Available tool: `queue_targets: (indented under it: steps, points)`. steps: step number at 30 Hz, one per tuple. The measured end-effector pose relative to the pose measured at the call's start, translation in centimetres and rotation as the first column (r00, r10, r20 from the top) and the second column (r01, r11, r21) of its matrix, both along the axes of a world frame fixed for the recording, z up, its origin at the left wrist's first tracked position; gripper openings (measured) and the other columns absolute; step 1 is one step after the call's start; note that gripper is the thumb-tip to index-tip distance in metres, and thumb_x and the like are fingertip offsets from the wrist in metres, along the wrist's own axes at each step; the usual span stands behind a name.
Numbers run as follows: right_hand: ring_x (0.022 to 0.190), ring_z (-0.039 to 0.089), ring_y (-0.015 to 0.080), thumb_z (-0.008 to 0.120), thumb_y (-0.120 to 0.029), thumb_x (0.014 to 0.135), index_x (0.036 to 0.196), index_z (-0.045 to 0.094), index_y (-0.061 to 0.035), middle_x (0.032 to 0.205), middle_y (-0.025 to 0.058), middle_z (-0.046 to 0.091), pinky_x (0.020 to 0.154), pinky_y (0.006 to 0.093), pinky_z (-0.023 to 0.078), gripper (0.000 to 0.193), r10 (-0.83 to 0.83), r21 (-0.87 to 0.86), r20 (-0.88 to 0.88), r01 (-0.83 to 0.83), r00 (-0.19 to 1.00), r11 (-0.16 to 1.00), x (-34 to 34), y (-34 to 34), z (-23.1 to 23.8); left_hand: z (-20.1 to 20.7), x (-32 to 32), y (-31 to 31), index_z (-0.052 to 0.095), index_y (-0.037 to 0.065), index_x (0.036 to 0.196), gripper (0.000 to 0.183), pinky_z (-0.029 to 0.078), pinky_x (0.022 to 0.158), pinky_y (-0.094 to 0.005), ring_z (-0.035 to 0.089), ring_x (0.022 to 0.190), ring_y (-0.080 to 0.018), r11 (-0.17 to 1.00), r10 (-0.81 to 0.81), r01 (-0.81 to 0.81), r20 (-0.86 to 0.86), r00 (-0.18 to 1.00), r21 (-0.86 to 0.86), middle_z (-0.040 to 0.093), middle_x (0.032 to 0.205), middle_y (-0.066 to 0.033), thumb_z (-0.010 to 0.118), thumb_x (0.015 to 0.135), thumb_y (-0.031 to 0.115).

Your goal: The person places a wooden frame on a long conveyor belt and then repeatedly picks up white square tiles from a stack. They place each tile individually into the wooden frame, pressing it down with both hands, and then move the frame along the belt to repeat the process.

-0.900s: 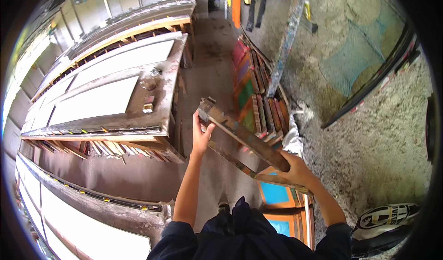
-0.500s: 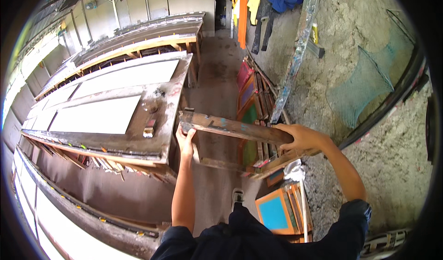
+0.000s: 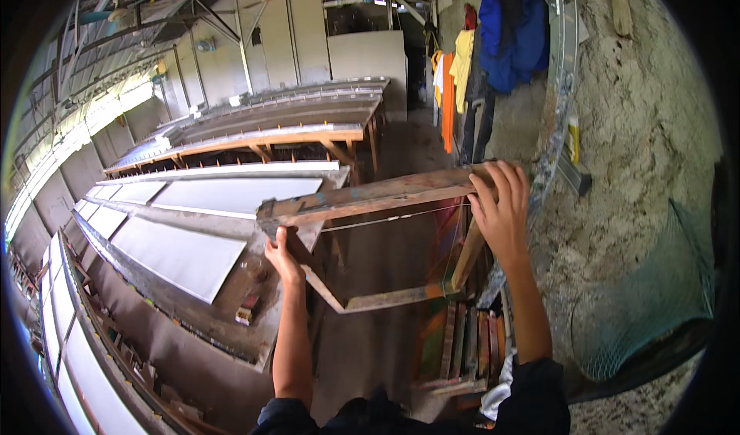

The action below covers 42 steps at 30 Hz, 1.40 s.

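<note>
A worn wooden screen frame point(image 3: 385, 197) hangs tilted between my two hands, its thick top bar toward me and the thinner far bar lower down. My left hand point(image 3: 284, 261) grips its left corner, thumb up against the edge. At the bar's right end my right hand point(image 3: 502, 213) is wrapped over the wood, fingers on top. The floor shows through the frame's middle; whether mesh is stretched there I cannot tell. A thin pale line runs below the top bar.
To the left, a long table point(image 3: 258, 273) carries white sheets point(image 3: 181, 254) and a small wooden block point(image 3: 247, 309). More long tables stand beyond and nearer. Several frames point(image 3: 462, 342) lean by the right wall, below hanging clothes point(image 3: 512, 34). A teal net point(image 3: 655, 296) hangs farther right.
The frame has been raised and tipped, so its open middle and far bar now show. Both hands rose with it, the right one moving up. The view has lifted toward the room's far end.
</note>
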State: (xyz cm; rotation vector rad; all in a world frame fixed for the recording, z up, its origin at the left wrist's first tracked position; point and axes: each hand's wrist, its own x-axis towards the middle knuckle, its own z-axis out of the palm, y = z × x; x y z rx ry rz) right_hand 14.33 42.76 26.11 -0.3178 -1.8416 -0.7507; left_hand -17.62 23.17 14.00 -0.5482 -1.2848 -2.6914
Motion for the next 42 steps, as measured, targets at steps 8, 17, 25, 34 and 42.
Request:
queue_targets:
  steps: [8, 17, 25, 34, 42]
  points:
    - [0.120, 0.044, 0.0391, 0.067, -0.029, 0.085, 0.132, 0.036, 0.0040, 0.125, 0.0289, 0.044, 0.095, 0.0460, 0.040, 0.066, 0.263, -0.482, -0.437, -0.471, 0.860, 0.739, -12.6, 16.1, -11.8, -0.1, -8.0, 8.1, 0.060, -0.001, 0.103, 0.051, 0.046, 0.078, -0.0299, 0.060, 0.084, -0.0191, 0.995, -0.012, 0.002, 0.099, 0.995, 0.099, 0.064, 0.092, -0.0106, 0.068, 0.082, 0.045]
    - [0.073, 0.065, 0.0386, 0.057, -0.035, 0.092, 0.114, 0.048, 0.0029, 0.078, 0.0238, 0.063, 0.057, 0.0436, 0.048, 0.045, -0.119, -0.751, -0.385, -0.236, 0.915, 0.617, -24.6, 30.5, -15.1, 0.2, -19.8, 19.7, 0.058, 0.003, 0.113, 0.053, 0.045, 0.084, -0.0316, 0.058, 0.094, -0.0185, 0.954, -0.298, 0.293, 0.207, 0.932, 0.057, 0.063, 0.103, -0.0079, 0.059, 0.086, 0.049]
    - [0.057, 0.062, 0.0215, 0.053, -0.046, 0.092, 0.119, 0.048, 0.0001, 0.070, 0.0132, 0.061, 0.051, 0.0339, 0.047, 0.054, -0.171, -0.809, -0.431, -0.295, 0.886, 0.508, -32.3, 37.0, -5.6, -2.0, -26.4, 26.5, 0.033, 0.008, 0.140, 0.053, 0.026, 0.105, -0.0343, 0.035, 0.127, -0.0205, 0.898, -0.386, 0.377, 0.005, 0.923, -0.228, 0.038, 0.138, -0.0083, 0.045, 0.097, 0.035]
    - [0.062, 0.066, 0.0259, 0.057, -0.051, 0.088, 0.117, 0.051, 0.0019, 0.082, 0.0196, 0.065, 0.054, 0.0359, 0.050, 0.060, -0.123, -0.784, -0.460, -0.337, 0.879, 0.521, -42.2, 47.6, -2.3, -3.8, -34.3, 39.8, 0.052, 0.001, 0.106, 0.053, 0.042, 0.054, -0.0270, 0.051, 0.059, -0.0153, 0.921, -0.388, 0.389, -0.018, 0.921, 0.001, 0.052, 0.072, -0.0064, 0.048, 0.091, 0.053]
    - [0.084, 0.063, 0.0400, 0.064, -0.031, 0.086, 0.115, 0.051, 0.0014, 0.090, 0.0236, 0.064, 0.070, 0.0420, 0.048, 0.046, 0.164, -0.678, -0.403, -0.415, 0.900, 0.607, -50.2, 63.6, 0.0, 0.1, -41.5, 53.6, 0.053, 0.001, 0.097, 0.054, 0.037, 0.051, -0.0257, 0.045, 0.057, -0.0126, 0.898, -0.419, 0.427, -0.092, 0.903, 0.102, 0.049, 0.069, -0.0037, 0.052, 0.088, 0.055]
